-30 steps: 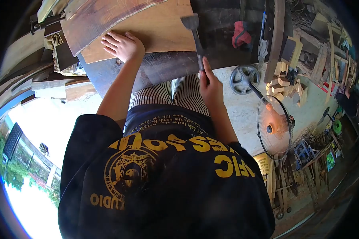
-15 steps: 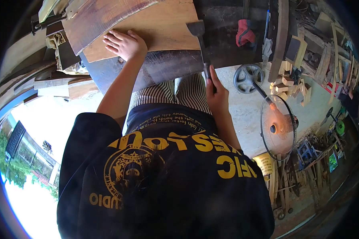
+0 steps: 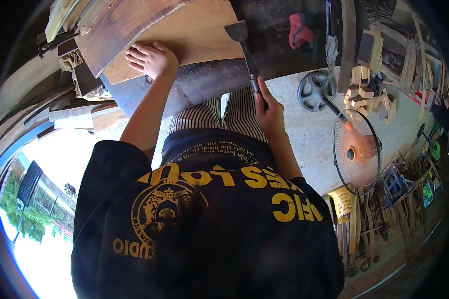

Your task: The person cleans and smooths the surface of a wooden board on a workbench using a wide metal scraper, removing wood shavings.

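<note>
My left hand (image 3: 152, 60) lies with fingers spread on a brown wooden board (image 3: 204, 37), close to the curved edge of a second, darker wooden piece (image 3: 129, 25) lying over it. In my right hand (image 3: 270, 109) is the handle of a long scraper (image 3: 249, 57), my fingers wrapped round it. Its broad flat blade points away from me and overlaps the board's right edge. Under the boards is a dark workbench (image 3: 199, 82), whose near edge is by my legs.
A red and black cloth-like item (image 3: 300, 32) lies on the bench to the right, near a blue pen-like stick (image 3: 328, 17). An orange standing fan (image 3: 356, 152) is on the floor at right, beside wood blocks (image 3: 359, 94). Timber pieces (image 3: 87, 117) are stacked at left.
The view has shifted slightly, so bench items sit further left and the fan further right. My left hand stays on the board, and the scraper stays in my right hand.
</note>
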Demonstrator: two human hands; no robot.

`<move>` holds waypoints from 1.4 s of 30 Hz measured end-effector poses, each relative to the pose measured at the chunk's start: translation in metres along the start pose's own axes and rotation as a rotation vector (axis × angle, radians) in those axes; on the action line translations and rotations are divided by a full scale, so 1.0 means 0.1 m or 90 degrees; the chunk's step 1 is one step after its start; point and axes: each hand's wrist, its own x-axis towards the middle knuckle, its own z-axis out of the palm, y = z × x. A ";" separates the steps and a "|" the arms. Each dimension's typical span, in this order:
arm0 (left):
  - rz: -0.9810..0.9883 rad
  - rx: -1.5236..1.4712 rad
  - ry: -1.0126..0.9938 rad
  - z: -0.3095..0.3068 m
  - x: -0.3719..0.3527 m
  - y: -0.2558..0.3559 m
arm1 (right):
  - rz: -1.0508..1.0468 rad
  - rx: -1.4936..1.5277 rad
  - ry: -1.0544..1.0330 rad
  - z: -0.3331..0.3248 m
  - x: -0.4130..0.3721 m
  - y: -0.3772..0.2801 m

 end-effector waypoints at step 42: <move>-0.001 -0.011 -0.001 -0.04 0.00 0.04 | -0.062 -0.055 0.020 0.05 0.32 -0.25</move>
